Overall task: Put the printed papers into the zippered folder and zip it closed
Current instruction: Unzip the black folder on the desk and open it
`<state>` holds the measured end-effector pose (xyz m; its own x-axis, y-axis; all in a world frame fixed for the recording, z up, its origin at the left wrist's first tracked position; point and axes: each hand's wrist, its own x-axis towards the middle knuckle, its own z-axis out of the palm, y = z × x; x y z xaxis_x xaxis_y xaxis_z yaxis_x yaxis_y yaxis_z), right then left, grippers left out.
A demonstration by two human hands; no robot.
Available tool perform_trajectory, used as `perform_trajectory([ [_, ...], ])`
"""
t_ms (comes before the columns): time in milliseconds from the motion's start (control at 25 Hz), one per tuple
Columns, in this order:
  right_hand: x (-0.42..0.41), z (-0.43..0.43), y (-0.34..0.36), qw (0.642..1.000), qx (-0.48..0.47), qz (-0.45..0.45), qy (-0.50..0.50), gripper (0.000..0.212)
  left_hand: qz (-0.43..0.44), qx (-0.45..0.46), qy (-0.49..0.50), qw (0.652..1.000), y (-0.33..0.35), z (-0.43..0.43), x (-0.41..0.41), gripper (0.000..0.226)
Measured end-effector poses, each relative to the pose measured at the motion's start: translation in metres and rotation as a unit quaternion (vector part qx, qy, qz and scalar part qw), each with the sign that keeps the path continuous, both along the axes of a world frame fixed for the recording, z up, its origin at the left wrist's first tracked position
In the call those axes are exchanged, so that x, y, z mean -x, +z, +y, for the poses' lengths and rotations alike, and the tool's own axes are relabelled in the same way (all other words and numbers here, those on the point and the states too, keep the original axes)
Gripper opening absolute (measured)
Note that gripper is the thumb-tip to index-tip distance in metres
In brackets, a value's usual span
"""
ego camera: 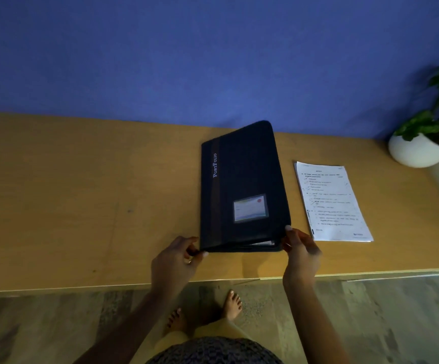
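Seemingly the opening step: left hand (179, 256) and right hand (301, 248), each grip pinching a near corner of the folder (242, 185); next, raise the cover and fetch the papers (331, 203) off the tabletop (81, 193).

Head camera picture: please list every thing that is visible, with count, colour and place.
folder: one, black, middle of the table, slightly open at its near edge
papers: one stack, white, printed, on the table right of the folder
plant pot: one, white with green leaves, far right of the table
table: one, orange-brown, against the wall
wall: blue, behind the table
floor: grey-brown, below the table's near edge
feet: two, bare, on the floor
left hand: one, pinching the folder's near left corner
right hand: one, holding the folder's near right corner
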<state>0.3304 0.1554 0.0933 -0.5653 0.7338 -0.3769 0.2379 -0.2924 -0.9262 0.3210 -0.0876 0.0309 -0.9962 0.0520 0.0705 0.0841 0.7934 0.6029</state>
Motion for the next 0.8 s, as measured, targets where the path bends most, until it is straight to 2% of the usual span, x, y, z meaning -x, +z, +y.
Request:
perform_trajectory([
  [160, -0.009, -0.064, 0.034, 0.978, -0.065, 0.110, 0.162, 0.004, -0.014, -0.067, -0.007, 0.998, 0.018, 0.017, -0.004, 0.046],
  [320, -0.002, -0.120, 0.045, 0.926, -0.093, 0.115, 0.348, 0.014, 0.010, -0.122, 0.087, 0.989, 0.037, 0.011, -0.004, 0.022],
  [440, 0.006, -0.145, 0.039, 0.905, -0.087, 0.111, 0.401, 0.019, 0.021, -0.171, 0.150, 0.973, 0.041, -0.013, -0.003, 0.014],
  [560, 0.012, -0.148, 0.015, 0.906, -0.106, 0.063, 0.406, 0.017, 0.000, -0.184, 0.196, 0.963, 0.032, -0.031, -0.005, 0.019],
  [640, 0.017, -0.136, -0.009, 0.892, -0.188, -0.002, 0.411, 0.020, -0.029, -0.218, 0.243, 0.945, 0.022, -0.042, -0.006, 0.020],
  [720, 0.020, -0.114, -0.034, 0.849, -0.301, -0.083, 0.427, 0.028, -0.071, -0.252, 0.290, 0.921, 0.008, -0.054, -0.005, 0.023],
  [800, 0.023, -0.084, -0.058, 0.775, -0.402, -0.168, 0.457, 0.039, -0.116, -0.268, 0.324, 0.900, -0.006, -0.068, -0.003, 0.026],
])
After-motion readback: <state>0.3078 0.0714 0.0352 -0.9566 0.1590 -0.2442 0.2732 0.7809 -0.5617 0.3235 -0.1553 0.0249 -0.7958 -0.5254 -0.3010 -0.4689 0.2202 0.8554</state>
